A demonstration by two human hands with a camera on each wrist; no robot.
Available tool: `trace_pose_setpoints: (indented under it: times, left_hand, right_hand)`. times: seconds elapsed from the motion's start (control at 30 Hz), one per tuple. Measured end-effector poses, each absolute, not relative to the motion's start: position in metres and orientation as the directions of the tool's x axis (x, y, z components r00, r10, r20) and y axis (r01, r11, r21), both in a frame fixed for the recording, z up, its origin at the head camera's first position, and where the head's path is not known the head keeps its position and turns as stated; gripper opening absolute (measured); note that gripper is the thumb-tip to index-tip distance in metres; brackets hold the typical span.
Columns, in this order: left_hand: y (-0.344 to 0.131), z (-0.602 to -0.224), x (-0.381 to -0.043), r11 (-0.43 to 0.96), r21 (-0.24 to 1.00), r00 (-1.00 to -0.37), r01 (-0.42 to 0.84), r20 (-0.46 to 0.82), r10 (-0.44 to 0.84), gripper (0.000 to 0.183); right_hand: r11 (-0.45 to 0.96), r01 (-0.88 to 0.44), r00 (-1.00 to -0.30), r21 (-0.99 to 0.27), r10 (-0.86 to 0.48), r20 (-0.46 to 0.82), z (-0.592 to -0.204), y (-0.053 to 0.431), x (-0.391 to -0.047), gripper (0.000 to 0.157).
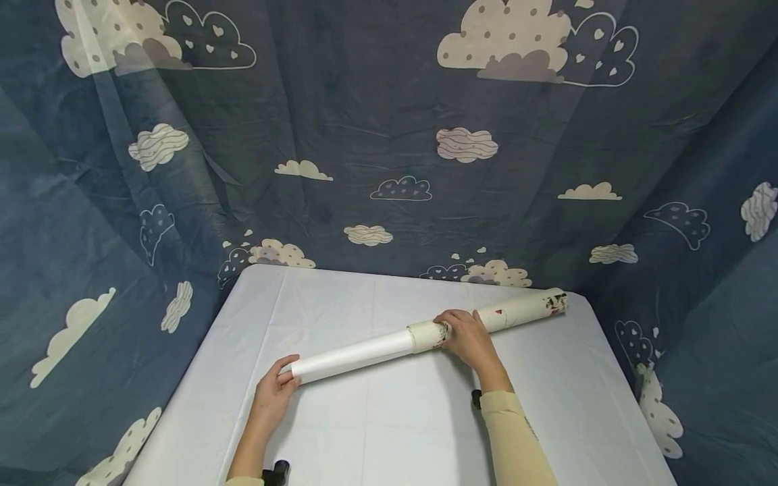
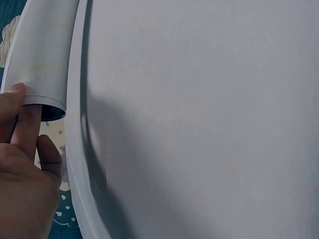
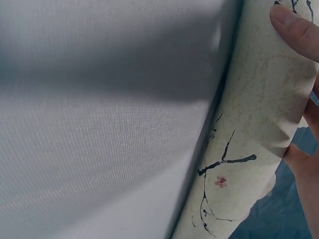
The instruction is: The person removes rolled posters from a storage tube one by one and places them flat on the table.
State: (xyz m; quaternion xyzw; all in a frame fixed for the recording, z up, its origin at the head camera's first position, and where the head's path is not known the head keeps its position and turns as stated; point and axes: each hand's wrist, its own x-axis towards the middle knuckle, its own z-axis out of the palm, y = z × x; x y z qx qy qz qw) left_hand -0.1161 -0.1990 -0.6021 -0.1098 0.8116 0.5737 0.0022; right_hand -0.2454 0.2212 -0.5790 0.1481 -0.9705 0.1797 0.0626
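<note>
Perhaps oversqueezing could crease both: my left hand (image 1: 273,398) pinches the white tube (image 1: 355,355), my right hand (image 1: 471,339) grips the patterned roll (image 1: 521,311).

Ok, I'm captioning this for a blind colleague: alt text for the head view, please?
A long roll slants across a white table, held by a person's left hand at its plain white end and right hand on its cream, patterned part. Dark blue cloud-print cloth hangs behind.
</note>
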Motion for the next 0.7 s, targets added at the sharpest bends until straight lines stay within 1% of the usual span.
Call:
trace_pose_setpoints:
  times: [0.23,0.43,0.7]
  left_hand:
    - [-0.205,-0.6,-0.117,0.349,0.917,-0.972,-0.191,-0.128,-0.196,0.05]
    - [-0.208,-0.599,-0.116,0.335,0.921,-0.972,-0.199,-0.142,-0.189,0.05]
    - [-0.212,-0.596,-0.114,0.327,0.922,-0.97,-0.205,-0.148,-0.19,0.051]
  right_hand:
    - [0.894,-0.308,-0.948,-0.325,-0.259,0.186,-0.58,0.225,-0.247,0.062]
    - [0.892,-0.317,-0.945,-0.321,-0.267,0.192,-0.581,0.227,-0.249,0.062]
    - [0.9,-0.296,-0.953,-0.32,-0.255,0.165,-0.579,0.229,-0.249,0.061]
